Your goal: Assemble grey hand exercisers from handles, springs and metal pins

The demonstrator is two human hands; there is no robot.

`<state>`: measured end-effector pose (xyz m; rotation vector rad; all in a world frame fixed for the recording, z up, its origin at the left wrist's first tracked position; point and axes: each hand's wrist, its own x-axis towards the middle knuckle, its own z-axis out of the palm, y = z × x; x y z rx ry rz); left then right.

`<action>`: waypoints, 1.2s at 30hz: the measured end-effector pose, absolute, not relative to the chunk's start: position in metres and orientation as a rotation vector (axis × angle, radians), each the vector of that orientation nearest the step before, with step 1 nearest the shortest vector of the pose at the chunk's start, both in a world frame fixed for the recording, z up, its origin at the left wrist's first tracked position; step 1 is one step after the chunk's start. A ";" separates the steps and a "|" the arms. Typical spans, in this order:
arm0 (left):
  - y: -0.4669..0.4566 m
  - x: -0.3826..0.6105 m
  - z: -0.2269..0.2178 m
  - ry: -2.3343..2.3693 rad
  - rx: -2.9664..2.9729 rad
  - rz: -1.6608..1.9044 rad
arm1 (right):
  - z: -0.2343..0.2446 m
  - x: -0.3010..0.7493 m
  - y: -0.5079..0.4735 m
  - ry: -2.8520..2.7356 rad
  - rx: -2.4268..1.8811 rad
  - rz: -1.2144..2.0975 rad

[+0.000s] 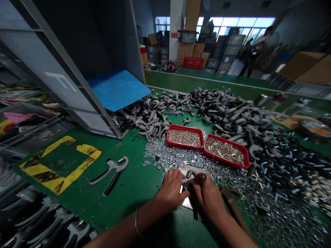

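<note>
My left hand [172,189] is closed around one side of a grey and black hand grip strengthener [185,184], pressing it onto a metal plate [187,203]. A small coil spring [190,174] shows at its top. My right hand [210,196] is closed at the other side, around a tool with a dark red rounded handle end [200,178]; the tool's lower part is hidden. One black handle points down between my hands. To the left, an assembled hand grip strengthener [113,172] lies on the green table with its spring in place.
Two red trays [184,136] of small metal pins stand beyond the plate, amid loose nuts and washers [168,155]. A hammer [236,210] lies right of my right hand. Grey handle parts [222,110] are heaped behind. A tipped grey crate [85,93] stands left. A person [256,51] is far back.
</note>
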<state>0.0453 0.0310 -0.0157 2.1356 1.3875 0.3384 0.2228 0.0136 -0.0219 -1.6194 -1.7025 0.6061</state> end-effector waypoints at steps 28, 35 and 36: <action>0.232 0.044 0.019 1.602 2.733 0.162 | 0.024 0.237 0.175 -2.271 -1.607 0.174; 0.228 0.047 0.014 1.666 2.752 0.115 | 0.003 0.228 0.206 -2.245 -1.691 0.268; 0.229 0.048 0.016 1.670 2.749 0.117 | 0.002 0.229 0.204 -2.219 -1.688 0.270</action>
